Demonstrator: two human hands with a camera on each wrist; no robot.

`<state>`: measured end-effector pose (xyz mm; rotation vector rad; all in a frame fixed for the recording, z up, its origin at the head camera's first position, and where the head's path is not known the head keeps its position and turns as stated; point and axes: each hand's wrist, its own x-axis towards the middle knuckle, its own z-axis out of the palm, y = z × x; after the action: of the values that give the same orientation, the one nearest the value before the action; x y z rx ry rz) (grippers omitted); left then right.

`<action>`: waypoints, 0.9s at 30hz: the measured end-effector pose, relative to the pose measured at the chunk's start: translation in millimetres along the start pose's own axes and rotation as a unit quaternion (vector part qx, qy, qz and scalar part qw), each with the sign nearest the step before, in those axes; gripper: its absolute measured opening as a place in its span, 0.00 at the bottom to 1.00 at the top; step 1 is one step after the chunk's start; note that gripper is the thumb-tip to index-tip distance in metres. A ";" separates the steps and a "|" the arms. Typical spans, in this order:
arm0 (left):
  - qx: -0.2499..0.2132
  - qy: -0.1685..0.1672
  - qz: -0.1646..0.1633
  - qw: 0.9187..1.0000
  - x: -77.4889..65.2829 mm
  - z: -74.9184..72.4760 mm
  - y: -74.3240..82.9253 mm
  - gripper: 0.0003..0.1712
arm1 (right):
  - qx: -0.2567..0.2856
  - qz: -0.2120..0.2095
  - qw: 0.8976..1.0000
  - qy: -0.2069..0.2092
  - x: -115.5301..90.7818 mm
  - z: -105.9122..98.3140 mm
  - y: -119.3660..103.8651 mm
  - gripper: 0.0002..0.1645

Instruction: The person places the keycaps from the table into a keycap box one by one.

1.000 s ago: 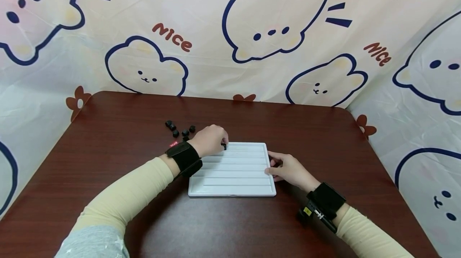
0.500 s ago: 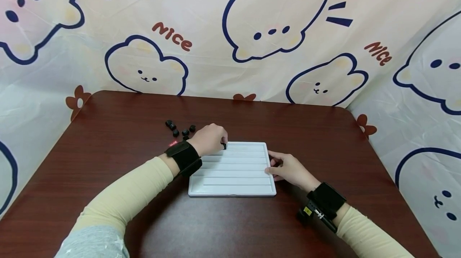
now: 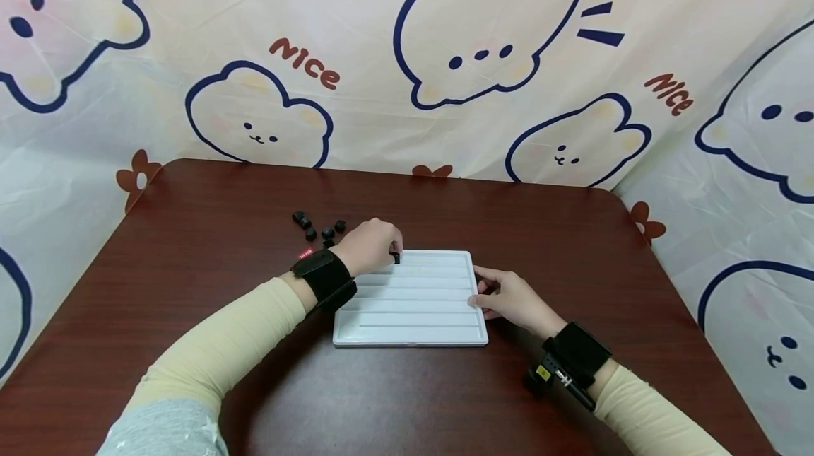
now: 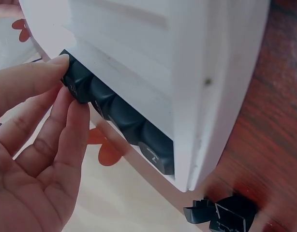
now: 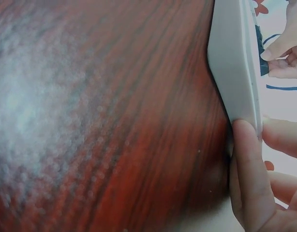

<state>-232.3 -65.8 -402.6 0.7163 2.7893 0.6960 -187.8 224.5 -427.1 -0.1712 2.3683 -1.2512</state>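
1. Nearest, your right hand (image 3: pixel 514 302) grips the white tray (image 3: pixel 416 305) by its right edge.
2. Your left hand (image 3: pixel 369 247) pinches a black keycap (image 4: pixel 78 81) at the tray's far edge.
3. Beyond, loose keycaps (image 3: pixel 310 235) dot the brown table (image 3: pixel 528 230).

In the head view, the left hand (image 3: pixel 370 247) partly hides the tray (image 3: pixel 413 305).
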 end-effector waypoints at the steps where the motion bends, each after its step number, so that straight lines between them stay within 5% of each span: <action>1: 0.000 0.001 0.001 1.000 -0.2 -0.6 0.0 0.09 | 0.000 -0.001 1.000 0.000 0.4 0.1 -0.4 0.40; 19: -0.005 0.019 0.002 1.000 -3.4 -10.1 -4.3 0.04 | -0.004 -0.011 1.000 0.004 5.3 1.3 -3.9 0.40; 27: -0.060 0.049 0.003 0.997 -15.7 -14.1 -23.2 0.10 | -0.008 0.003 1.000 0.008 1.1 2.1 1.6 0.41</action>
<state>-232.2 -97.1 -400.5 0.6855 2.8045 0.9146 -187.6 223.4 -429.8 -0.1596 2.3908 -1.2362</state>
